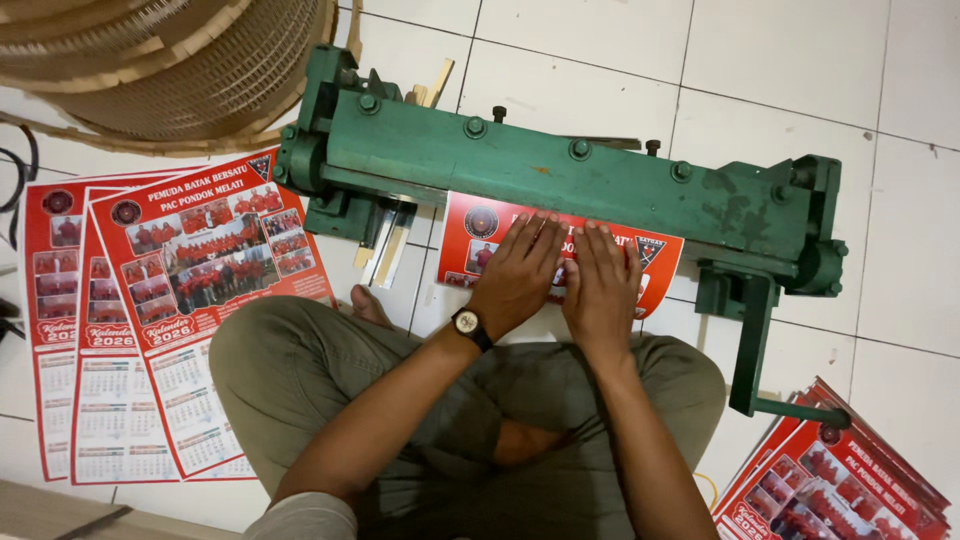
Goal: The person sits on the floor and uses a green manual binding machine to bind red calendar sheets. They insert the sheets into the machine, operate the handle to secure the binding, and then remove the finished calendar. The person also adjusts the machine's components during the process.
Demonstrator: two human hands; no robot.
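Both hands lie flat, side by side, palms down and fingers stretched forward, gripping nothing. The left hand [518, 272], a watch [469, 324] on its wrist, and the right hand [602, 288] press on a red poster [480, 232], close together with the thumbs nearly touching. The poster lies on the tiled floor [600, 80] right in front of the person's crossed legs, its far edge slid under the long bar of a green press [560, 170]. It is red with a round emblem, small photos and a shield badge at the right corner; the hands hide its middle. The press's crank handle [760, 350] hangs down at the right. To the left, more red calendar sheets [150, 310] lie fanned on the floor; another stack [840, 480] sits at the lower right. A big wire-coil spool [170, 60] stands at the upper left.
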